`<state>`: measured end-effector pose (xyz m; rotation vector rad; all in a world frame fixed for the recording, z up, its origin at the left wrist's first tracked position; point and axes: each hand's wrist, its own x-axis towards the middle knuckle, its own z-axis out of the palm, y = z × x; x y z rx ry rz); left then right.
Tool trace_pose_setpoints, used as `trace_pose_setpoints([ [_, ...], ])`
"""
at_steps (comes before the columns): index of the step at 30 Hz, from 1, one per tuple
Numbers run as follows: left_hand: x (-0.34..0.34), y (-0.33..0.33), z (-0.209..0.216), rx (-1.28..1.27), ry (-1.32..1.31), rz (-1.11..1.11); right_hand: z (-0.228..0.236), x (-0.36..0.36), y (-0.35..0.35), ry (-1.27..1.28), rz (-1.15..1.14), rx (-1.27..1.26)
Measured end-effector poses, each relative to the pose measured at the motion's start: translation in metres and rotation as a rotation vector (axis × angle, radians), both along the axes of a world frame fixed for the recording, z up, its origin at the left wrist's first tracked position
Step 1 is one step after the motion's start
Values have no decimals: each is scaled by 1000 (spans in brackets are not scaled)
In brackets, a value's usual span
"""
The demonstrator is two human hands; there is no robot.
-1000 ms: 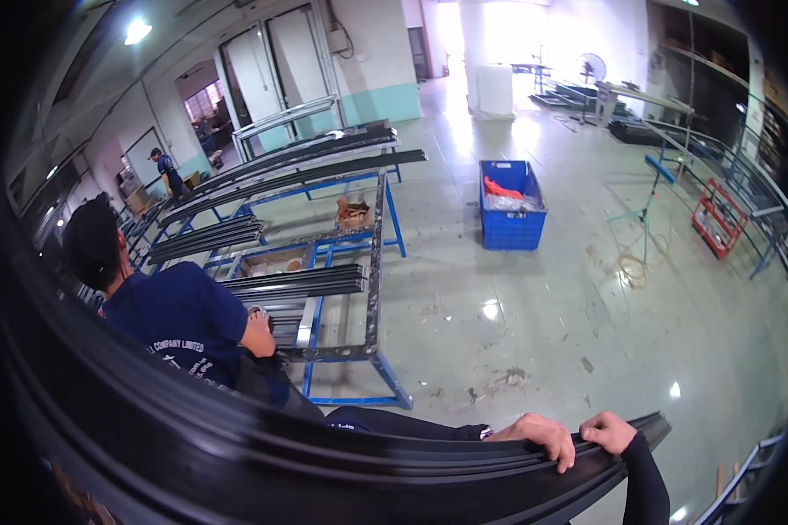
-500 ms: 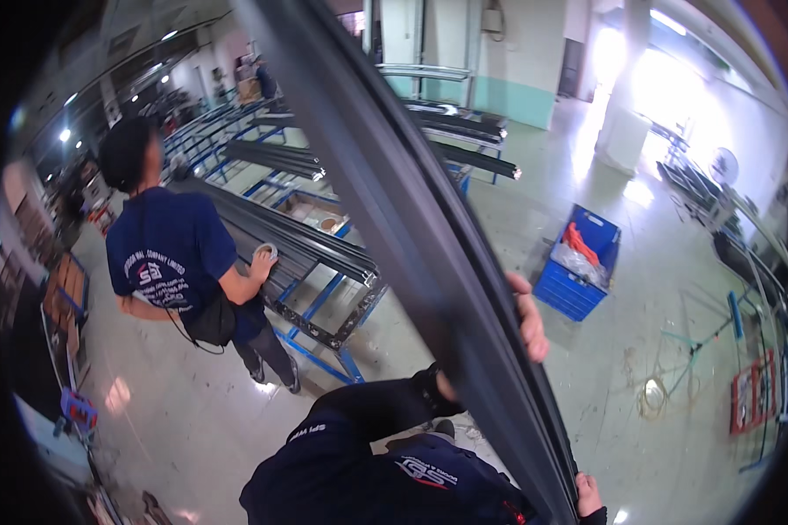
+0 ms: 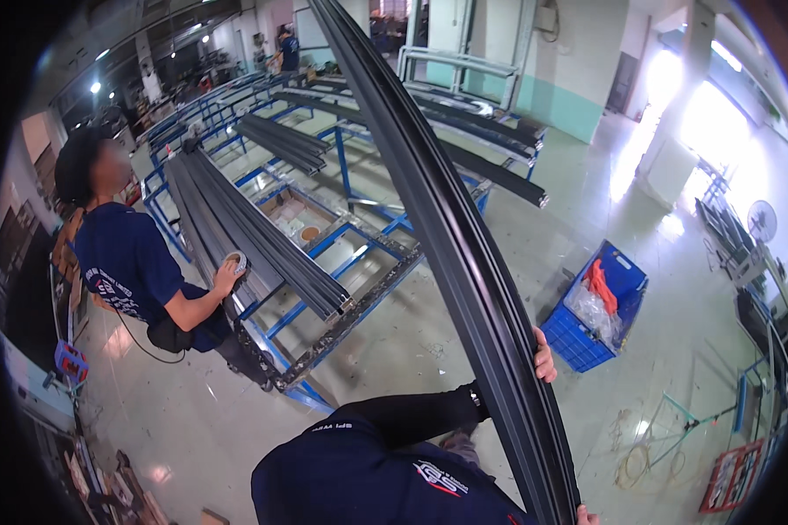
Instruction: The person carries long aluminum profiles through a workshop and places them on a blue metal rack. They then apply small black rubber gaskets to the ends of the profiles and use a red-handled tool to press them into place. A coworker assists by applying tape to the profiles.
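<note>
Left hand (image 3: 545,355): fingers curl around right edge of long dark grooved profile (image 3: 473,262) | profile: slants across view, passing before blue-framed desk (image 3: 320,346), left of blue crate (image 3: 578,339) | right hand (image 3: 588,517): beside profile, mostly cut off, finger state cannot be told

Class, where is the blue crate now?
In the head view's right half, the blue crate sits on the floor, right of the held black framing.

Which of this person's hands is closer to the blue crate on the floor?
Left. The left hand appears just below-left of the blue crate; the right hand is farther below it, at the picture's bottom edge.
</note>
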<state>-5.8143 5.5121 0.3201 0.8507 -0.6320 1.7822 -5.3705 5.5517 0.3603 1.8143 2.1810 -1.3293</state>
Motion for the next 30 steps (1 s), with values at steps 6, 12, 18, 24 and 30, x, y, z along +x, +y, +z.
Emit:
trace_pose_setpoints([
  [6, -93, 56, -33, 11, -49, 169, 2, -111, 96, -127, 108, -66],
  [12, -192, 52, -71, -112, -149, 309, 21, -245, 136, -222, 273, -143],
  [18, -324, -25, -99, -174, -203, 433, -26, -375, 151, -317, 478, -181],
  [24, -479, -121, -138, -217, -264, 518, -18, -443, 148, -410, 682, -368],
  [30, -596, -212, -173, -181, -307, 573, -21, -487, 139, -533, 624, -198],
])
